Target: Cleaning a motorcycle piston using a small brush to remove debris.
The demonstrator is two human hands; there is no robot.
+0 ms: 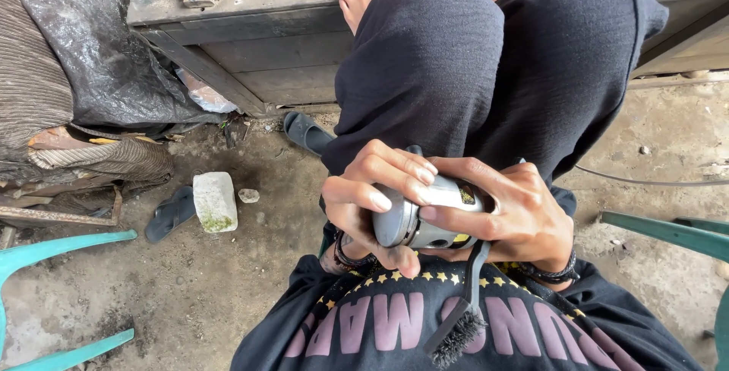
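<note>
Head view, looking down at a seated person in black trousers. Both hands meet just above the lap, closed around a short grey metal cylinder [425,215] with a darker end cap and a small yellow-and-black label. The cylinder lies roughly level, held close in front of the black printed shirt [486,325].

The left hand [364,200] wraps the capped end: its fingers curl over the top and its thumb presses the underside, so the hand is closed firmly on the part. The right hand [516,215] grips the opposite end, with its fingers folded over the body and a ring visible on one finger. The same hand also carries a small black-handled wire brush [463,310], whose handle passes down from under the palm; the dark bristle head hangs against the shirt, below the cylinder. Dark bands circle both wrists.

Surroundings: the bare feet rest on a weathered wooden bench [258,44] ahead. On the dirt ground lie a pale rectangular stone block [215,200], a dark rubber sandal [171,214] just beside it, and a second sandal [307,133] near the bench. A black plastic sheet [91,37] covers goods at upper left. Teal plastic chair legs [61,246] enter at lower left and at the right edge.
</note>
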